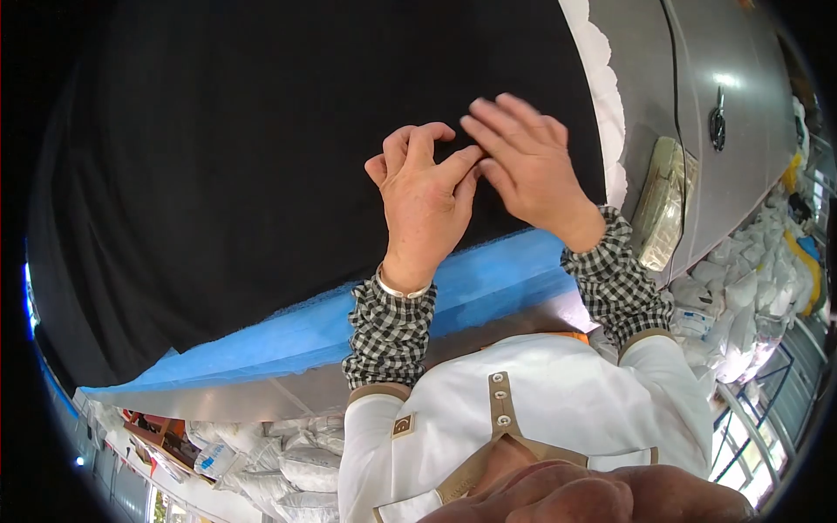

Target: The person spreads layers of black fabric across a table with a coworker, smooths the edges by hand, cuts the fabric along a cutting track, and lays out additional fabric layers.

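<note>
My left hand is over the black cloth, back of the hand up. Its thumb and index finger are pressed together at the tips, with the other fingers bent; anything between the tips is too small or hidden to make out. Close beside it, my right hand has its fingers stretched out and slightly blurred, its thumb near the left index fingertip. I see nothing held in the right hand. The black cloth lies spread over a blue sheet, which shows along the near edge.
A white scalloped strip borders the cloth on the right. Beyond it, the grey metal table carries a black cable, a shiny wrapped block and small dark scissors. White bags are piled past the edge.
</note>
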Demonstrator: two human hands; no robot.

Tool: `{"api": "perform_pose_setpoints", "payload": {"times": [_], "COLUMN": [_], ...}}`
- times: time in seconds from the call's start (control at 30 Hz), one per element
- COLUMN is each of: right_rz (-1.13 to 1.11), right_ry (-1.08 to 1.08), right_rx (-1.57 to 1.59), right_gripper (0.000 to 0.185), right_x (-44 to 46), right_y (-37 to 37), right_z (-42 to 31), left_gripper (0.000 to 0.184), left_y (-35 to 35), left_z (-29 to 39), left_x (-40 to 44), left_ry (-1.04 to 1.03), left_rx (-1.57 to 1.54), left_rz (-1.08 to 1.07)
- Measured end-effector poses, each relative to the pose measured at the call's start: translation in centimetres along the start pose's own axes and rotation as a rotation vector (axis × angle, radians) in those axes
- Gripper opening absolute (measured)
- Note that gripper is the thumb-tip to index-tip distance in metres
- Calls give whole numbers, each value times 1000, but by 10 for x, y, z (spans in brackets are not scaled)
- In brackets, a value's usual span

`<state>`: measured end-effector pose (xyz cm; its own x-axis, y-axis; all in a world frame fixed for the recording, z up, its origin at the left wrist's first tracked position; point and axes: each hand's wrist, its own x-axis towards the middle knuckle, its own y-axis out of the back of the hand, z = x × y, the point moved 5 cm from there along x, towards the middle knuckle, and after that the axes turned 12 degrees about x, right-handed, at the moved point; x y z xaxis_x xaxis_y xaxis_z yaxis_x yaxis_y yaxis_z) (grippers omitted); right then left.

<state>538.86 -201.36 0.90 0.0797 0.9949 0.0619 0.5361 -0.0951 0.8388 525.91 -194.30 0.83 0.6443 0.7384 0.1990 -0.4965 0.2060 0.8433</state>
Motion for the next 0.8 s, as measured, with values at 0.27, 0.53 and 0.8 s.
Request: {"api": "perform_pose_setpoints", "payload": {"times": [0.27,0.53,0.8], "right_rz": [310,316,346], "right_ry": [-255,-907,-1286], "right_rx": [-275,-490,-189], "right_gripper": [49,100,120], "right_x": [-68,-208,-239], "right_y": [51,99,118], "right_z": [70,115,143], "left_gripper": [28,30,30], "left_y": [1,2,1], "left_z": [0,4,8], "left_x": [-1,0,-4], "left_ry": [-17,-39,-66], "left_rx": [13,57,58], "left_rz": [8,22,24]}}
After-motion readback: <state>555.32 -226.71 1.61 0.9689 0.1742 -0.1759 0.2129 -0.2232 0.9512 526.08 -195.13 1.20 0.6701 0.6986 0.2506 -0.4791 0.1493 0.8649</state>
